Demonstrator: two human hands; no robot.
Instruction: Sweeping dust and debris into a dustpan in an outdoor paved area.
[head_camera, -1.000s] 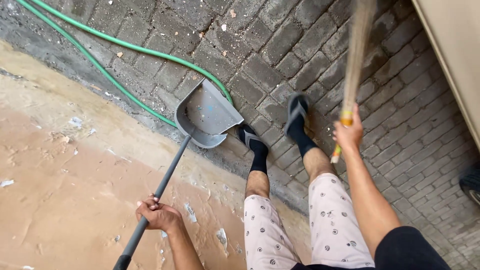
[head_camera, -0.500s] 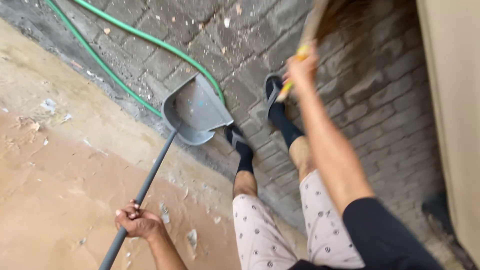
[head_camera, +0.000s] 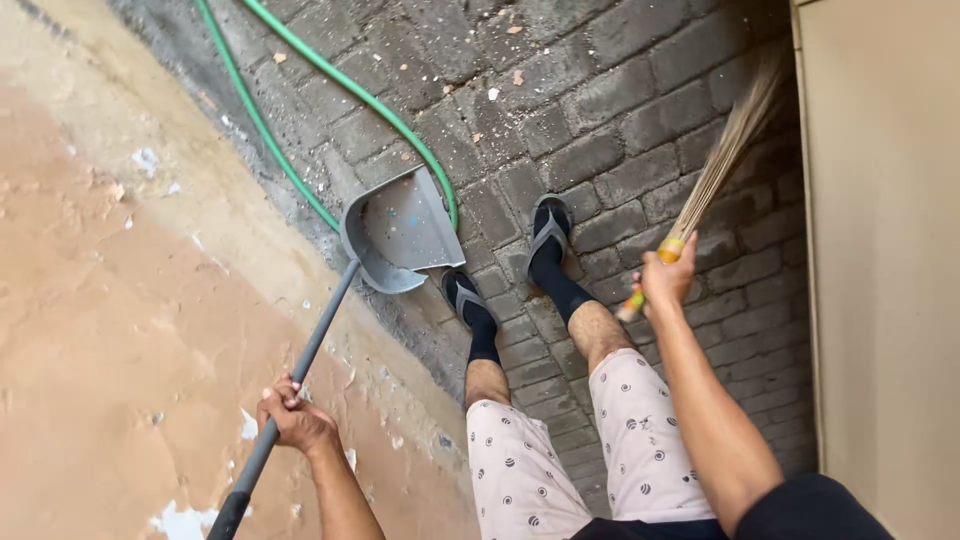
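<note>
Dustpan (head_camera: 400, 232): grey, on the paving bricks (head_camera: 610, 100) at about 11 o'clock from the feet, mouth toward 2 o'clock.
Pole (head_camera: 300, 370): runs from the pan toward 7 o'clock.
Left hand (head_camera: 295, 418): fingers clamped round the pole.
Right hand (head_camera: 668, 278): closed on the straw broom (head_camera: 725, 160), bristles fanning toward 1 o'clock.
Green hose (head_camera: 330, 85): curves past the pan's far side.
Wall (head_camera: 110, 330): tan, peeling, at 9 o'clock.
</note>
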